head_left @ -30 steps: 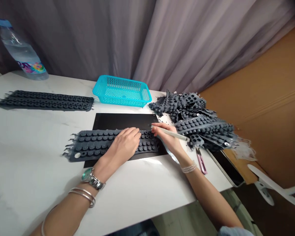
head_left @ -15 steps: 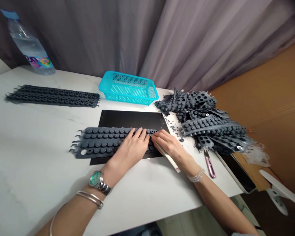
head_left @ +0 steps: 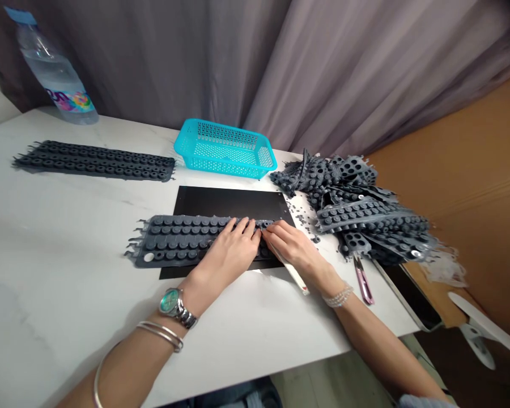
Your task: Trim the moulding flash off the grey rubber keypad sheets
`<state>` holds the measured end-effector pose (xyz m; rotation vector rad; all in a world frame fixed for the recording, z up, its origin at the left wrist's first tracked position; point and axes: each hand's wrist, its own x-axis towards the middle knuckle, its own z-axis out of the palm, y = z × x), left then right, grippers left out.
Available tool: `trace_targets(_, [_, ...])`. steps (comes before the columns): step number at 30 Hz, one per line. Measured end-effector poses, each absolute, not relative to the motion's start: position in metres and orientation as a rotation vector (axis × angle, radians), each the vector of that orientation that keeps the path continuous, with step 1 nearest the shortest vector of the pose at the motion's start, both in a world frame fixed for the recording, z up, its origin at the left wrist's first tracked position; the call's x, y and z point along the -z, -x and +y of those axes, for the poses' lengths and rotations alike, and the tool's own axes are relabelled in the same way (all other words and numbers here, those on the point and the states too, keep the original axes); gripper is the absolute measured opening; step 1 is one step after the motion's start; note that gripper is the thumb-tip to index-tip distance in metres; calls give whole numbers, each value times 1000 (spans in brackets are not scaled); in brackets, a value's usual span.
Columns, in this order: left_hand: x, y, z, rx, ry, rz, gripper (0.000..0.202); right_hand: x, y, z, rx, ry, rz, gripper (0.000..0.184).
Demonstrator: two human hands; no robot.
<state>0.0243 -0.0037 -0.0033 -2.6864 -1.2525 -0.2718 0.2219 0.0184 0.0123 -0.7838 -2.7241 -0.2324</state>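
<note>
**Tool being turned aside, fingertips being brought to the strip's end**

The white stick tool [head_left: 294, 275], aimed at the grey rubber button strip [head_left: 178, 241] a second ago, is now being held tucked under the curled right hand [head_left: 295, 249]. That hand's fingertips are being pressed to the strip's right end, on the black mat [head_left: 229, 201] at the middle of the surface [head_left: 46, 255]. The left hand [head_left: 232, 252] is being laid flat on the strip, fingers spread. Finger work is probably replacing the tool. In the turquoise basket [head_left: 225, 150] at the far edge, only the perforated bottom is showing.
</note>
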Motion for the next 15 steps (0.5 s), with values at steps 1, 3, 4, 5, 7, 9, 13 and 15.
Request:
trace_targets(1, [3,-24,-4,271,2686,-1253,41,-11,-222,20,234,794,-2692,20])
trace_targets(3, [2,-24,-4,273,2684,-1265,41,-10,-224,24,230,851,-2548,19])
trace_targets(4, [1,-25,-5,277,2684,-1274,41,-9,-226,25,217,883,-2452,17])
trace_targets(5, [0,-25,-5,281,2684,-1281,41,-9,-227,26,189,904,-2371,15])
trace_targets(7, [-1,-26,-6,290,2684,-1292,40,-10,-229,25,90,902,-2333,12])
trace_targets(9, [-2,-26,-6,295,2680,-1296,40,-11,-229,22,1,850,-2435,12])
trace_targets(13, [-2,-27,-6,294,2674,-1309,40,-13,-225,16,38,787,-2599,14])
trace_targets(15, [-3,-27,-7,291,2680,-1308,41,-13,-224,17,100,790,-2611,15])
